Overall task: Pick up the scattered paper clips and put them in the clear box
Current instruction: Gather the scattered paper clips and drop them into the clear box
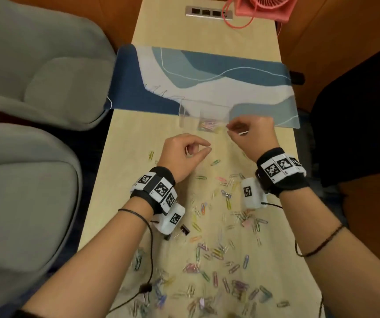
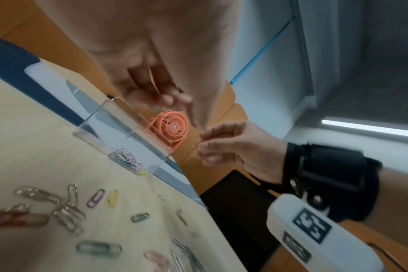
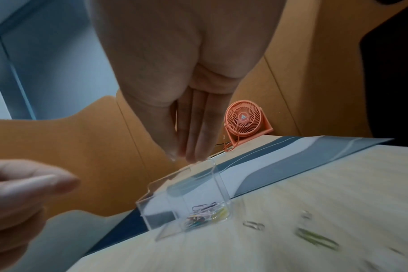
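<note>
Dropping clips in looks like the step now: the right hand point(image 1: 252, 133) hangs by the clear box point(image 1: 203, 117), fingers pinched together, but I can't tell if a clip's in them. The left hand point(image 1: 184, 153) is nearby w/ fingers curled round an orange clip. Next it's back for more paper clips point(image 1: 218, 251), spread over the tan table point(image 1: 124, 143); a blue mat point(image 1: 207, 72) & pink fan point(image 1: 265, 5) sit farther back.

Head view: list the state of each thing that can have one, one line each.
clear box: upright, lidless, a few clips inside.
paper clips: most scattered loose on the table.
left hand: fingers curled, thumb meeting fingertip.
right hand: fingers bunched by the box's rim.
orange fan: standing at the far end.
</note>
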Demonstrator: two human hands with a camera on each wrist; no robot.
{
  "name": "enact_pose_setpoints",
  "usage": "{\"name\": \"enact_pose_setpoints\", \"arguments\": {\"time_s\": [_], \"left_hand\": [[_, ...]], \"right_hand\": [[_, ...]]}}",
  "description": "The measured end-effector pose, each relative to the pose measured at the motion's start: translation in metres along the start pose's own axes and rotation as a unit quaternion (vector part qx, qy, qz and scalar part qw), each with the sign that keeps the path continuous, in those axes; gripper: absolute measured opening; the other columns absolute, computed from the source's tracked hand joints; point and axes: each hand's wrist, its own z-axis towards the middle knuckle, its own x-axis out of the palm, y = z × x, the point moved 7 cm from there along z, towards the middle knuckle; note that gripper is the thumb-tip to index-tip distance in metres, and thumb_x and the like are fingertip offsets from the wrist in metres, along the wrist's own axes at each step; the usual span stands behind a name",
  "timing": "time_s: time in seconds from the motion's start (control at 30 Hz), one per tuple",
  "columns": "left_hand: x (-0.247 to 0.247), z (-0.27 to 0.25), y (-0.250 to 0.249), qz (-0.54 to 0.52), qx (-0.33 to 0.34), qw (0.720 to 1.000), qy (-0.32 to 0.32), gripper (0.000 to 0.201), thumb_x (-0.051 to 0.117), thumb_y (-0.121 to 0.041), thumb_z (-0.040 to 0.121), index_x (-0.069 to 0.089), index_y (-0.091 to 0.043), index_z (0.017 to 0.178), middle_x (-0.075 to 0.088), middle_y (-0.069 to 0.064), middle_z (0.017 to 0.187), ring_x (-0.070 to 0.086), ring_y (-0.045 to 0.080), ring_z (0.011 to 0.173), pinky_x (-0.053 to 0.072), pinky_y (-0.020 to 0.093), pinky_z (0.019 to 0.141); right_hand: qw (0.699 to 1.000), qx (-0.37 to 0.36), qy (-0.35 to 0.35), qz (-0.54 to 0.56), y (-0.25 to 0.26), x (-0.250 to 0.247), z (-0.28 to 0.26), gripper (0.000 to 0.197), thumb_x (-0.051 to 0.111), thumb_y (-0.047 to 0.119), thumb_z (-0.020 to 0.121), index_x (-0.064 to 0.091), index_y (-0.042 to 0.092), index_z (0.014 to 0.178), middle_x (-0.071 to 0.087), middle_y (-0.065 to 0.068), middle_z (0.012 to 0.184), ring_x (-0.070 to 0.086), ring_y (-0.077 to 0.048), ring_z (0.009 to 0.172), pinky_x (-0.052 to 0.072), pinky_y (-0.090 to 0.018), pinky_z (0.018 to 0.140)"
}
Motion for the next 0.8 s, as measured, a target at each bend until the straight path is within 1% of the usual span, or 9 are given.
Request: {"name": "enact_pose_setpoints", "arguments": {"time_s": [0.1,0.17,0.3,0.37,0.43,0.53,0.67,0.73,0.8], "left_hand": [[-0.003,-0.058,-0.021,-0.049,-0.034,0.997,0.048,0.012,0.080,-0.026,0.080,0.077,-0.014,0.081,0.036,-0.005,0.051,0.033,0.006,0.050,0.037,0.011,0.064],[-0.004,-0.105,-0.025,-0.047,-0.056,0.995,0.069,0.014,0.079,-0.029,0.081,0.077,-0.015,0.079,0.034,-0.004,0.051,0.032,0.005,0.048,0.038,0.011,0.065],[0.002,-0.205,-0.003,-0.007,-0.104,0.984,0.147,0.008,0.076,-0.032,0.083,0.076,-0.024,0.084,0.045,-0.003,0.053,0.039,0.006,0.050,0.047,0.019,0.067],[0.010,-0.251,0.013,0.031,-0.122,0.972,0.199,0.010,0.077,-0.035,0.081,0.074,-0.028,0.088,0.054,-0.004,0.057,0.045,0.005,0.052,0.053,0.023,0.068],[0.014,-0.291,0.026,0.072,-0.146,0.961,0.224,0.020,0.081,-0.036,0.076,0.072,-0.029,0.092,0.059,-0.008,0.062,0.049,0.003,0.054,0.052,0.021,0.066],[0.017,-0.340,0.039,0.094,-0.194,0.954,0.207,0.052,0.090,-0.035,0.064,0.065,-0.031,0.109,0.058,-0.008,0.072,0.054,0.005,0.059,0.053,0.026,0.065],[0.028,-0.384,0.041,0.159,-0.203,0.951,0.172,0.086,0.091,-0.044,0.056,0.052,-0.028,0.131,0.050,-0.008,0.108,0.051,0.009,0.091,0.049,0.026,0.092],[0.034,-0.395,0.037,0.168,-0.197,0.954,0.154,0.090,0.090,-0.045,0.058,0.050,-0.024,0.136,0.044,-0.004,0.124,0.051,0.013,0.106,0.044,0.027,0.101],[0.038,-0.395,0.034,0.173,-0.195,0.956,0.133,0.086,0.088,-0.044,0.064,0.051,-0.020,0.137,0.041,-0.002,0.124,0.053,0.016,0.105,0.046,0.028,0.101]], "right_hand": [[0.999,0.014,0.030,0.017,0.002,-0.013,-0.073,0.012,0.073,0.008,0.077,0.075,0.016,0.086,0.073,0.006,0.079,0.068,-0.006,0.070,0.055,-0.017,0.075],[0.997,0.039,0.061,0.011,-0.003,-0.016,-0.128,0.011,0.074,0.010,0.077,0.075,0.018,0.085,0.072,0.008,0.077,0.067,-0.003,0.070,0.053,-0.015,0.073],[0.975,0.141,0.164,-0.049,-0.034,-0.005,-0.233,0.010,0.077,0.017,0.073,0.072,0.025,0.073,0.067,0.012,0.066,0.063,0.001,0.062,0.055,-0.021,0.072],[0.947,0.215,0.226,-0.082,-0.054,0.005,-0.279,0.009,0.079,0.020,0.071,0.071,0.022,0.069,0.068,0.007,0.062,0.064,-0.007,0.057,0.060,-0.033,0.070],[0.907,0.295,0.281,-0.103,-0.069,0.008,-0.323,0.016,0.083,0.025,0.070,0.070,0.015,0.070,0.070,0.000,0.062,0.068,-0.017,0.056,0.061,-0.036,0.063],[0.862,0.366,0.324,-0.138,-0.078,0.004,-0.378,0.033,0.088,0.030,0.063,0.069,0.006,0.074,0.071,-0.007,0.064,0.070,-0.020,0.055,0.061,-0.036,0.059],[0.812,0.425,0.358,-0.182,-0.083,0.011,-0.434,0.051,0.091,0.039,0.056,0.065,0.007,0.086,0.071,-0.007,0.078,0.071,-0.020,0.058,0.061,-0.033,0.057],[0.821,0.412,0.342,-0.200,-0.083,0.016,-0.447,0.056,0.089,0.044,0.053,0.065,0.009,0.089,0.070,-0.005,0.085,0.071,-0.021,0.069,0.061,-0.030,0.064],[0.847,0.382,0.314,-0.198,-0.078,0.021,-0.446,0.046,0.086,0.041,0.056,0.065,0.012,0.085,0.070,-0.003,0.086,0.069,-0.019,0.077,0.059,-0.028,0.071]]}}
